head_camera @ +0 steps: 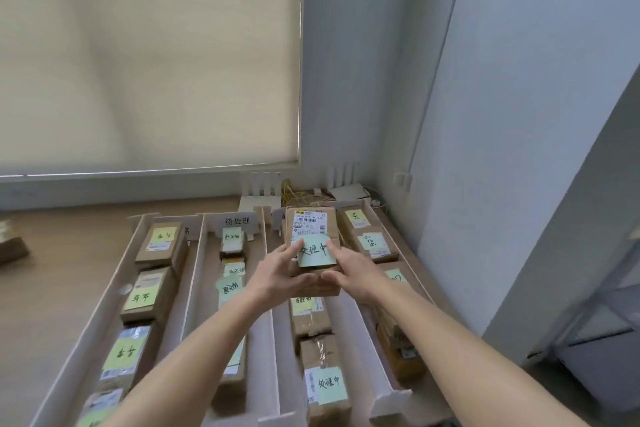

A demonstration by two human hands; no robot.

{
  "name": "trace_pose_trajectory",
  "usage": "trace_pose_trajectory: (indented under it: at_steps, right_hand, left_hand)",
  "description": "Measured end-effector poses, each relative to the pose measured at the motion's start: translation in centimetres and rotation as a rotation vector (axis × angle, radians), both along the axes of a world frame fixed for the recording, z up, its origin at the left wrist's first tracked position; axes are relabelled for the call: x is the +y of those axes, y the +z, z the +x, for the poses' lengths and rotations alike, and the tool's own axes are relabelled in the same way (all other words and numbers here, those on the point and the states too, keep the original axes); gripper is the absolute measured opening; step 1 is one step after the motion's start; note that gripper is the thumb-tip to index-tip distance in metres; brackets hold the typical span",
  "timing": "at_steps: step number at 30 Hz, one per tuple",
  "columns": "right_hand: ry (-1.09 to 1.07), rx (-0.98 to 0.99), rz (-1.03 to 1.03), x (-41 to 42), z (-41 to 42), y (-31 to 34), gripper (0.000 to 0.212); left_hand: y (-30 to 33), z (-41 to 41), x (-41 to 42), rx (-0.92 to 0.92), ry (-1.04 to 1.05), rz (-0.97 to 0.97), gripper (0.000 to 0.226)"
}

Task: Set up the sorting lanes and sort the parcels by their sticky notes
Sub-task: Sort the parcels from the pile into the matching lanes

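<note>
A brown cardboard parcel (311, 224) with a white shipping label and a green sticky note (314, 251) is held up over the third lane. My left hand (280, 272) grips its left side, thumb under the front edge. My right hand (349, 270) grips its right side, fingers on the note's edge. Beneath run several white sorting lanes (268, 319) separated by foam-board walls. Each holds parcels with green or yellow sticky notes, such as one (157, 243) in the left lane and one (325, 381) in the third lane.
A white lane sign (237, 221) with handwriting stands at the head of the second lane. Behind the lanes lie white racks (259, 191) and yellow cables (289, 192). A parcel (12, 248) sits on the wooden table at far left. A white wall and cabinet (519, 149) close the right side.
</note>
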State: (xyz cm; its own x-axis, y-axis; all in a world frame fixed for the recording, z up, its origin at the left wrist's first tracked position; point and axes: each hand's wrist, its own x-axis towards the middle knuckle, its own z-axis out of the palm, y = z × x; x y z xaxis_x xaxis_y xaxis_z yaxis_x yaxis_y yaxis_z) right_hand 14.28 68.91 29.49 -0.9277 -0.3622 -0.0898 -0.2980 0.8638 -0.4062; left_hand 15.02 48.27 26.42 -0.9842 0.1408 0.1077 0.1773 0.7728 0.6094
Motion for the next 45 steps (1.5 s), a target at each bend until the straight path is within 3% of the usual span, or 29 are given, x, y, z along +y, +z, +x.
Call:
trace_pose_trajectory:
  at_steps: [24, 45]
  right_hand:
    - [0.079, -0.365, 0.031, 0.4, -14.2, -20.4, 0.081]
    - [0.127, -0.394, 0.045, -0.2, -22.6, -25.4, 0.081]
  left_hand:
    - [-20.8, -11.1, 1.0, -0.342, 0.074, 0.106, 0.086]
    - [-25.5, -17.8, 1.3, -0.390, 0.181, 0.138, 0.085]
